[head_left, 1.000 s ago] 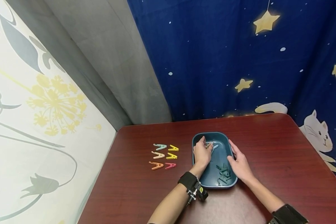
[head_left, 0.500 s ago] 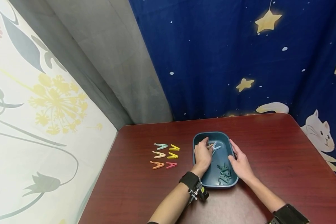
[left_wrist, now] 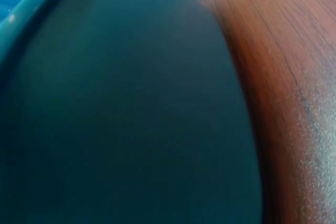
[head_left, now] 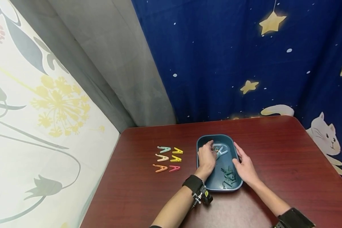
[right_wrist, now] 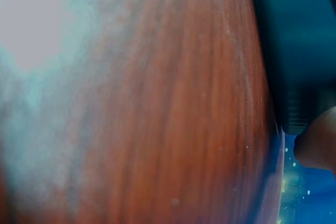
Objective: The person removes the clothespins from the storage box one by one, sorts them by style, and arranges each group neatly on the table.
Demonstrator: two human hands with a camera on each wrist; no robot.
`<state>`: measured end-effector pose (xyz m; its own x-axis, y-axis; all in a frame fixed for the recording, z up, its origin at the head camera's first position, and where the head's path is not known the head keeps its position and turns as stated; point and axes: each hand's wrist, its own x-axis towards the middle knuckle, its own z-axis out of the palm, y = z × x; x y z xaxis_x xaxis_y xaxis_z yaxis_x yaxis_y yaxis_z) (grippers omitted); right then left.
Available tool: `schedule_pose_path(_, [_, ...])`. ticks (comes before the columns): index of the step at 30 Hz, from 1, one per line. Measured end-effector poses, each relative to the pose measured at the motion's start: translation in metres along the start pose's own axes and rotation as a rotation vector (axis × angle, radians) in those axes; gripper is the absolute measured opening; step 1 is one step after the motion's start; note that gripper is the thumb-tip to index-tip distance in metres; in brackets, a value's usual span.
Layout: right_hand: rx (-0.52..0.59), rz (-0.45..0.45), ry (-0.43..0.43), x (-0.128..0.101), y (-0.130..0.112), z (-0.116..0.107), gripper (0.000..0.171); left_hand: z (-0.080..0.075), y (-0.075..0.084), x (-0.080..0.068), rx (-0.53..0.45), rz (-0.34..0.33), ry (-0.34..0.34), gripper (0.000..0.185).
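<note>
A dark teal tray (head_left: 216, 136) sits mid-table. My left hand (head_left: 207, 155) reaches inside its far half, fingers curled over a small cluster of pale clips (head_left: 220, 151) and pinching one of them. Dark green clips (head_left: 227, 177) lie in the near half of the tray. My right hand (head_left: 243, 163) rests on the tray's right rim with its fingers straight. The left wrist view is filled by the tray's blurred wall (left_wrist: 131, 119). In the right wrist view a fingertip (right_wrist: 317, 142) shows beside the tray (right_wrist: 294, 51).
Several coloured clips lie in two columns on the dark red table (head_left: 273, 148) left of the tray: teal (head_left: 163, 148), yellow (head_left: 177, 150), beige (head_left: 161, 157), yellow (head_left: 175, 158), orange (head_left: 160, 168), pink (head_left: 174, 168). Curtains hang behind and to the left.
My left fingers have closed further over the pale clips, and the light blue clip has shifted slightly toward me and to the right. The right hand has stayed on the rim.
</note>
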<state>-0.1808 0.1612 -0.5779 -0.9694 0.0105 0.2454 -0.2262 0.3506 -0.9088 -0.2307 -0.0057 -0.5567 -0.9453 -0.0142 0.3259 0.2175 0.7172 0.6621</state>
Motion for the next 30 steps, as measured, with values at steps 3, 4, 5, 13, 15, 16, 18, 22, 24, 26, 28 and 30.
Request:
schedule_pose_path(3, [-0.005, -0.003, 0.002, -0.0002, -0.0001, 0.0005, 0.07, 0.0003, -0.0005, -0.0004, -0.016, 0.005, -0.003, 0.046])
schedule_pose_path(4, [-0.007, -0.003, 0.002, -0.0002, -0.0001, 0.0005, 0.07, 0.0005, -0.0007, -0.0003, -0.02, 0.005, -0.007, 0.045])
schedule_pose_path(5, [-0.007, -0.001, 0.0, -0.0001, 0.0, 0.0005, 0.07, 0.001, -0.001, -0.0002, -0.028, 0.003, -0.013, 0.044])
schedule_pose_path(13, [0.002, 0.0, -0.008, 0.0, -0.0007, -0.0001, 0.069, 0.0006, 0.0003, 0.0004, -0.073, 0.012, -0.088, 0.042])
schedule_pose_path(15, [0.005, -0.003, -0.008, -0.0001, -0.0006, -0.0001, 0.07, -0.0002, 0.0007, 0.0005, -0.078, 0.029, -0.099, 0.041])
schedule_pose_path(16, [0.007, -0.005, -0.008, -0.0002, -0.0006, -0.0001, 0.07, -0.0006, 0.0009, 0.0005, -0.079, 0.037, -0.104, 0.041])
schedule_pose_path(18, [0.011, -0.005, -0.01, -0.0003, -0.0009, 0.0, 0.07, -0.0014, 0.0013, 0.0005, -0.091, 0.044, -0.115, 0.039])
schedule_pose_path(22, [0.016, -0.003, -0.015, -0.0003, -0.0013, 0.0, 0.07, -0.0023, 0.0024, 0.0003, -0.109, 0.047, -0.125, 0.037])
schedule_pose_path(24, [0.015, -0.003, -0.015, -0.0003, -0.0015, 0.0, 0.07, -0.0022, 0.0029, 0.0001, -0.115, 0.05, -0.116, 0.037])
schedule_pose_path(26, [0.015, -0.002, -0.016, -0.0004, -0.0015, 0.0001, 0.07, -0.0018, 0.003, -0.0005, -0.114, 0.055, -0.109, 0.037])
schedule_pose_path(28, [0.013, -0.003, -0.017, -0.0004, -0.0015, 0.0001, 0.07, -0.0015, 0.0031, -0.0009, -0.115, 0.061, -0.099, 0.037])
schedule_pose_path(30, [0.011, -0.003, -0.018, -0.0003, -0.0016, 0.0002, 0.07, -0.001, 0.0029, -0.0012, -0.109, 0.067, -0.09, 0.036])
